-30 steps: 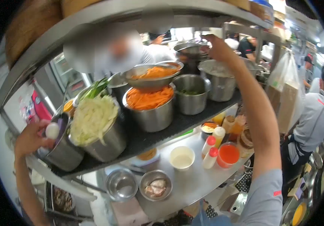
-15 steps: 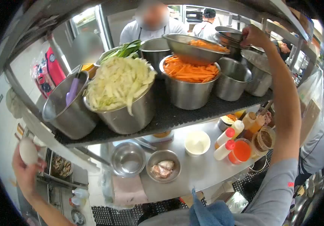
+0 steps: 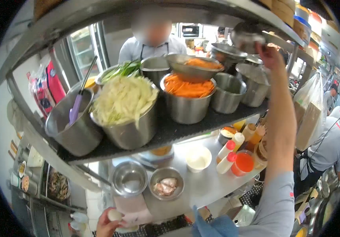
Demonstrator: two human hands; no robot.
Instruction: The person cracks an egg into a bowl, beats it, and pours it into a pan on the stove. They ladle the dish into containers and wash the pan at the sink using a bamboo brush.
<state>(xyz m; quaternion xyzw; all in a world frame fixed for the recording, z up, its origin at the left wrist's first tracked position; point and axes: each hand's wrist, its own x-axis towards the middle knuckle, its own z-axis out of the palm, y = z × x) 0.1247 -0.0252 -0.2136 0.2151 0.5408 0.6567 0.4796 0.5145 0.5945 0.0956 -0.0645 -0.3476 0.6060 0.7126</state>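
Left hand curling round egg at 7 o'clock; right hand gripping blurred metal bowl at 2. Steel counter spreading toward 6; person standing beyond shelf near 12.

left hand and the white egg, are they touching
Touching. The head view shows the left hand holding the white egg, its grip against the egg's left and lower sides with no gap there.
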